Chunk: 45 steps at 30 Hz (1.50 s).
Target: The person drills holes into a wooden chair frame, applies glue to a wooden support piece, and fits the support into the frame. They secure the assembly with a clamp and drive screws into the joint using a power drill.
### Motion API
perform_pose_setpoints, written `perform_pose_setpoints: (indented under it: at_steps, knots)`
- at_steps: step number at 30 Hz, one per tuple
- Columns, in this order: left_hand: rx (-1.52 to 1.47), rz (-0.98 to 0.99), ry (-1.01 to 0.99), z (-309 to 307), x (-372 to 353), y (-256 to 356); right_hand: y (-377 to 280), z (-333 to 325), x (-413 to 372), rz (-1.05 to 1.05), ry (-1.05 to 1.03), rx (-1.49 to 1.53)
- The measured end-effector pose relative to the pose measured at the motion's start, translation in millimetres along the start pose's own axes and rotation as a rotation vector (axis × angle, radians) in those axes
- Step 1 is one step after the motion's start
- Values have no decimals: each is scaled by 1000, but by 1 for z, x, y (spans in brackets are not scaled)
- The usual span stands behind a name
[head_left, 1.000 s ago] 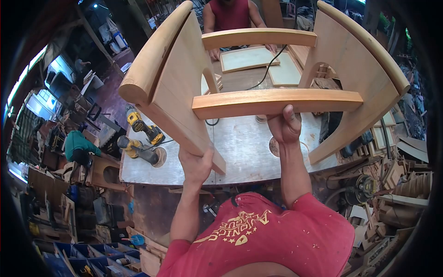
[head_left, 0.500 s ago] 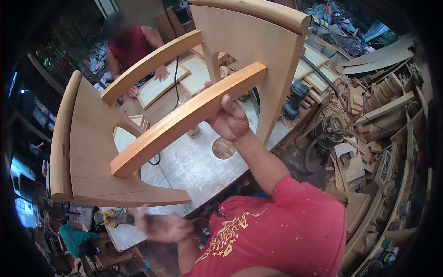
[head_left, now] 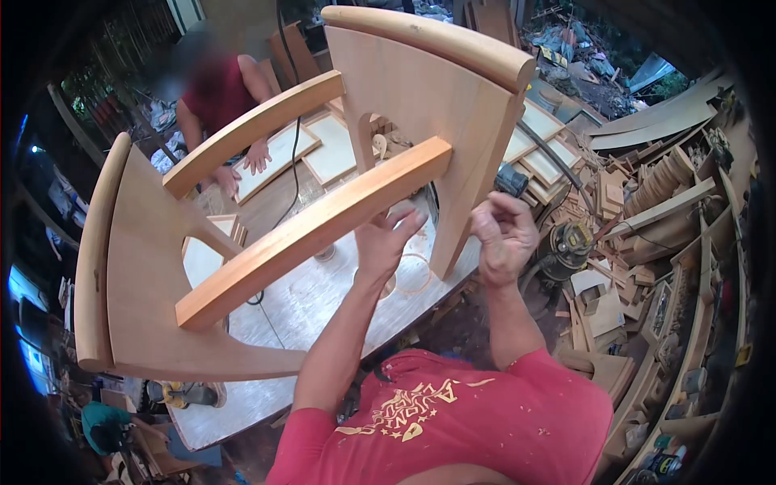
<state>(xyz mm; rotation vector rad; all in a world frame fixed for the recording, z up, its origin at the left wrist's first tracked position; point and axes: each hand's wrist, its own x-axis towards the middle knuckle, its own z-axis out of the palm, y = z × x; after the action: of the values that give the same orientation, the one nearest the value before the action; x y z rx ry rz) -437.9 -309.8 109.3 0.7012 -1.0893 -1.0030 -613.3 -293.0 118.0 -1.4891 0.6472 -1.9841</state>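
Note:
A pale wooden frame stands on the metal-topped table [head_left: 323, 368]. It has two shaped side panels, the left one [head_left: 149, 259] and the right one [head_left: 412, 81], joined by a front rail [head_left: 315, 234] and a rear rail [head_left: 259, 129]. My left hand [head_left: 386, 242] is just under the front rail near its right end, thumb and fingers apart, some fingertips partly hidden. Beside the right panel's lower edge, my right hand [head_left: 505, 238] is raised with its fingers curled in to the thumb; anything between them is too small to make out.
Across the table a person in a red sleeveless top [head_left: 218, 105] has both hands by a light panel [head_left: 279, 162]. A yellow-and-black power tool [head_left: 182, 394] lies at the table's left. Right of the table are a round machine [head_left: 566, 242] and wood scraps [head_left: 618, 283].
My right hand has let go of the front rail and moved right, past the panel. My left hand has risen from the lower left to beneath the rail. The frame appears slightly lower and further left.

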Motion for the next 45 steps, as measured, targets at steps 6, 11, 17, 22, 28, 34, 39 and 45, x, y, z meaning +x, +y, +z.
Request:
perform_pose_setpoints:
  at_steps: [6,11,17,22,28,34,39,45]
  knots:
    - [-152,83,12,43,34,-15,6,10,67,-115,-63,-178]
    - [-8,232,185,62,44,-18,1,12,82,166,-247,-190]
    - [66,352,172,59,48,-24,3,16,75,141,-201,-177]
    - [19,367,178,60,50,-26,-4,19,75,135,-174,-230]
    - [30,387,209,63,50,-30,1,19,73,113,-137,-271]
    - [34,441,201,64,58,-34,8,20,72,50,-89,-278]
    - [121,533,223,62,62,-36,9,19,70,78,-114,-232]
    - [97,545,210,61,66,-40,6,23,70,27,-92,-253]
